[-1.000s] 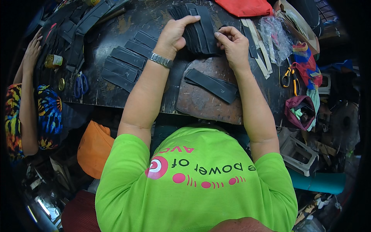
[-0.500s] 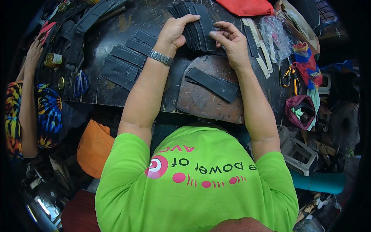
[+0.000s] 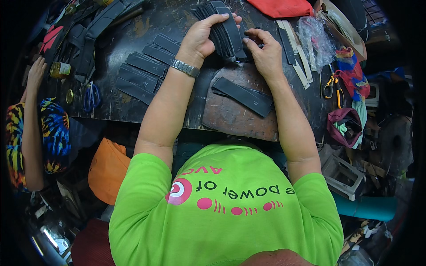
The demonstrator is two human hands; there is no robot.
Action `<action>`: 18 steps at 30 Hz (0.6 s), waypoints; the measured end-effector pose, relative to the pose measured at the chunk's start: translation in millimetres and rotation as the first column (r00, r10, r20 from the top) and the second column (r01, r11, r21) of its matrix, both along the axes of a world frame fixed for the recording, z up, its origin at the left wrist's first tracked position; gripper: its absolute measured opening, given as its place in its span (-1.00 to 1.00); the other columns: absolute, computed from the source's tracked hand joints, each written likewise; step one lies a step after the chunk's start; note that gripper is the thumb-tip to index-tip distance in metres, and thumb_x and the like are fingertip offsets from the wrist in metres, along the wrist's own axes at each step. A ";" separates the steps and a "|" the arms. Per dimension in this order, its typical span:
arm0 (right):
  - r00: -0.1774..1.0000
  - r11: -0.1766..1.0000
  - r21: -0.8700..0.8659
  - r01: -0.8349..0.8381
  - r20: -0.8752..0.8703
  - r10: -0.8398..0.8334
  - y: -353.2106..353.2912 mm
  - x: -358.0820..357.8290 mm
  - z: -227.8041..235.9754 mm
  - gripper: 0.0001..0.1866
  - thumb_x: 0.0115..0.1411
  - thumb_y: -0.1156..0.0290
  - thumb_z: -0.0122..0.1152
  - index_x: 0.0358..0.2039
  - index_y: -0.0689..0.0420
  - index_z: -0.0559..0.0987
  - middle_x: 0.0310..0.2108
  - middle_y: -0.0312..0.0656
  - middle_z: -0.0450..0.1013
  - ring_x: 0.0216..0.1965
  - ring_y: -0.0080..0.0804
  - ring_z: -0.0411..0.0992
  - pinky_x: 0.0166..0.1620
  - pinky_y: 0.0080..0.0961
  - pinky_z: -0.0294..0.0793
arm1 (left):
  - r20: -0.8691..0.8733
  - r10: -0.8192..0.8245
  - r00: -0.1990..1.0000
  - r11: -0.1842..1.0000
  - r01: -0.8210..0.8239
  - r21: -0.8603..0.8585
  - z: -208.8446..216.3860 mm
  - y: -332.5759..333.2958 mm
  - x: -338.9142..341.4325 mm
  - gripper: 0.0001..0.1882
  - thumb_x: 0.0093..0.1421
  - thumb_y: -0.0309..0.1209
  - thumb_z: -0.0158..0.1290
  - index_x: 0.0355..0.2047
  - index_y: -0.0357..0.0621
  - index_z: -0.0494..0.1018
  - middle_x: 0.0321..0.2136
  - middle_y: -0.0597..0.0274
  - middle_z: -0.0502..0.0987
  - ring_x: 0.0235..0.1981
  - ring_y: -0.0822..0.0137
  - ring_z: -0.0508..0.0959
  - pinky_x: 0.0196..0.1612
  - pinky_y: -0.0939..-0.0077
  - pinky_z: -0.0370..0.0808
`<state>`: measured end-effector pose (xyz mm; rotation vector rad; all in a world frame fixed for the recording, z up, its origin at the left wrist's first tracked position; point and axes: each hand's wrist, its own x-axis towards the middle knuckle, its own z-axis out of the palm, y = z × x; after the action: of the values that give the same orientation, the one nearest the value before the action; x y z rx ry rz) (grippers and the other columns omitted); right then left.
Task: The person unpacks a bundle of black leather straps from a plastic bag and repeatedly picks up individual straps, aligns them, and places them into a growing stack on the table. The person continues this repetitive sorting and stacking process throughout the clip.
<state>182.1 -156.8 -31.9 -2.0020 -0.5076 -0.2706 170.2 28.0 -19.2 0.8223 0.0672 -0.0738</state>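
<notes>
My left hand [image 3: 199, 39] is wrapped round a thick stack of black strips [image 3: 227, 39], its thumb lying across the top one. The strips look like leather or a similar sheet and are fanned at the left side. At the stack's right edge my right hand [image 3: 268, 54] is closed, thumb and forefinger pinching at the edge of a black strip; the fingers partly hide it. Below the hands, a few loose black strips [image 3: 244, 98] lie crossed on a worn brown board [image 3: 222, 116]. More black strips [image 3: 141, 73] lie in overlapping groups left of my left forearm.
Blue-handled scissors [image 3: 92, 96], a small jar [image 3: 60, 69] and black pieces [image 3: 84, 48] are at the left, near a co-worker's hand [image 3: 36, 73]. To the right lie pale flat strips [image 3: 298, 48], clear plastic [image 3: 316, 42], orange-handled cutters [image 3: 337, 91] and a maroon bag [image 3: 344, 126].
My left fingers now show beyond the stack's right edge, and the stack has tilted slightly. My right fingers have closed in on that edge. The co-worker's hand has moved back from the red piece.
</notes>
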 end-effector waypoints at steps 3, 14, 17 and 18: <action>0.944 0.943 0.328 -0.058 -0.288 0.158 1.7 -0.1 4.4 -0.74 0.19 0.36 0.28 -0.16 0.22 0.61 -0.36 -0.23 0.53 -0.39 -0.51 0.49 -0.29 -0.61 0.46 | 0.001 -0.019 1.000 0.998 0.019 -0.068 2.0 -1.7 0.6 -0.66 0.24 -0.43 0.04 0.00 -0.31 0.43 -0.05 -0.10 0.54 -0.02 0.09 0.57 0.04 0.24 0.57; 0.819 0.794 0.567 -0.219 -0.335 0.465 5.9 -7.8 16.5 -0.28 0.06 0.60 0.36 0.23 0.22 0.25 -0.31 -0.19 0.52 -0.28 -0.55 0.50 -0.18 -0.65 0.49 | 0.102 0.052 0.993 0.994 -0.041 -0.102 -2.2 -25.0 -1.3 -0.67 0.30 -0.40 -0.03 0.00 -0.34 0.44 -0.05 0.01 0.54 0.03 0.21 0.53 0.09 0.33 0.52; 0.810 0.765 0.618 -0.183 -0.345 0.473 4.4 -7.6 18.4 -0.33 0.06 0.62 0.35 0.19 0.22 0.29 -0.31 -0.19 0.53 -0.27 -0.56 0.50 -0.20 -0.67 0.49 | 0.099 0.054 0.994 0.995 -0.044 -0.094 -3.2 -28.3 -2.0 -0.66 0.31 -0.37 -0.01 0.01 -0.33 0.44 -0.07 0.06 0.56 -0.03 0.27 0.57 0.04 0.39 0.56; 0.818 0.752 0.632 -0.188 -0.322 0.476 4.1 -7.4 19.0 -0.33 0.06 0.63 0.35 0.19 0.22 0.30 -0.31 -0.19 0.53 -0.27 -0.56 0.50 -0.21 -0.68 0.49 | 0.083 0.018 0.996 0.998 -0.013 -0.067 -3.4 -28.4 -2.4 -0.67 0.30 -0.38 0.00 0.01 -0.31 0.44 -0.08 0.08 0.56 -0.06 0.29 0.58 0.02 0.40 0.57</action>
<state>174.7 -152.7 -13.0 -1.2700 -0.4069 0.2730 167.8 -0.3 -22.5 0.7579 -0.0081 -0.0266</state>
